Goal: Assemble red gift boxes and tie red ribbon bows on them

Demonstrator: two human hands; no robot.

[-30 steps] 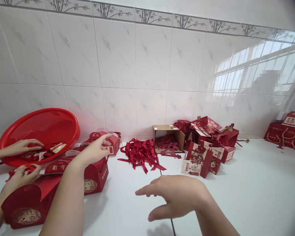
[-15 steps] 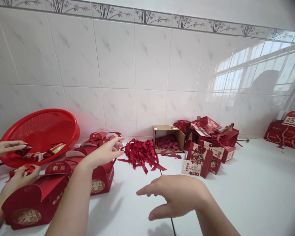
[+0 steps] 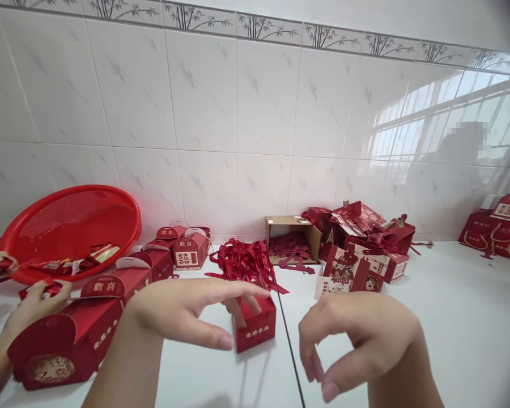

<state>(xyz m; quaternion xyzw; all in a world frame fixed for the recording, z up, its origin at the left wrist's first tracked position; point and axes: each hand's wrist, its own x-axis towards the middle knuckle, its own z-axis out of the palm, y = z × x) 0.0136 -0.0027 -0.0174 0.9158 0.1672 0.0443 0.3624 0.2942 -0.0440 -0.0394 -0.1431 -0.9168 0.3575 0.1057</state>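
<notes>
red small gift box [image 3: 255, 323] sits on the white counter [image 3: 429, 317] under my left hand [image 3: 182, 311], fingers spread above it, nothing clamped. right hand [image 3: 357, 334] hovers just beside, fingers curled loose, empty. i judge: pinch the box by both side walls, keep it upright. beyond, ribbon pile [image 3: 244, 263] and cardboard box [image 3: 291, 238]; a co-worker's hand [image 3: 32, 303] works far left.
</notes>
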